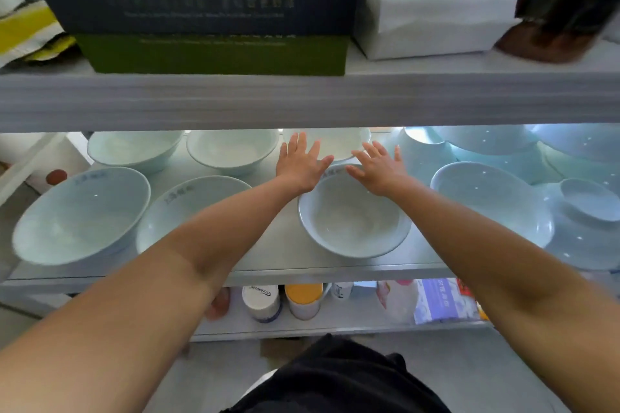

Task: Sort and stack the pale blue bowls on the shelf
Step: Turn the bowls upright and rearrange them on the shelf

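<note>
Several pale blue bowls stand on the middle shelf (285, 266). A front centre bowl (352, 221) sits upright below my hands. Behind it is a back bowl (339, 144), partly hidden by my fingers. My left hand (300, 163) and my right hand (380, 168) are both stretched over the centre bowl's far rim, fingers spread, holding nothing. Two large bowls (80, 214) (188, 201) stand at the front left, two smaller ones (134, 147) (233, 149) behind them. A speckled blue bowl (483, 194) stands at the right.
More speckled blue dishes (587, 201) crowd the right end. The upper shelf board (302, 97) hangs low over the bowls, carrying dark and green boxes (208, 23) and a white box (429, 20). Jars and packets (302, 302) fill the lower shelf.
</note>
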`<state>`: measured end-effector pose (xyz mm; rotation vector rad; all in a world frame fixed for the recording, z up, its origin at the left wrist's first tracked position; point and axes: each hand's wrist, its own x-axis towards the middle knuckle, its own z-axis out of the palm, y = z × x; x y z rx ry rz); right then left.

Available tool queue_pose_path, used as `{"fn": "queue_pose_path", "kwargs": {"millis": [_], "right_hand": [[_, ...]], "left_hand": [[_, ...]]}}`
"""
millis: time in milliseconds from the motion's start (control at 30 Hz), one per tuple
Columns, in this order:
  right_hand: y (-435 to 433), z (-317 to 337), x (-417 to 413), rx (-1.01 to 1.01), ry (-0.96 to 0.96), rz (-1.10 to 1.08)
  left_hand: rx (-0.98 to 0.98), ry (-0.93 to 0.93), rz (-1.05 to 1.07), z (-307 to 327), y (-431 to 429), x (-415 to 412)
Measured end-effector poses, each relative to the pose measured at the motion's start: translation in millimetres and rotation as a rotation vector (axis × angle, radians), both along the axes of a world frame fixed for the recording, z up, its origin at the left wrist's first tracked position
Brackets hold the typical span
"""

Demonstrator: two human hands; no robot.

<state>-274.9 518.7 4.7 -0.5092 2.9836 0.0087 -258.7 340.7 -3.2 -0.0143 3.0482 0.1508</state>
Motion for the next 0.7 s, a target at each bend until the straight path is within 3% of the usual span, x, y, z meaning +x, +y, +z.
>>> {"fn": "queue_pose_path", "kwargs": {"millis": [333, 700], "right_hand": [[44.2, 14.7, 7.7, -0.005, 0.023, -0.15], [163.8, 23.3, 7.8, -0.048, 0.084, -0.345]], "left_hand": [[-0.033, 0.051, -0.162, 10.9, 45.2, -12.5], [0.03, 0.086, -0.339, 12.7, 155.5, -26.7]]}}
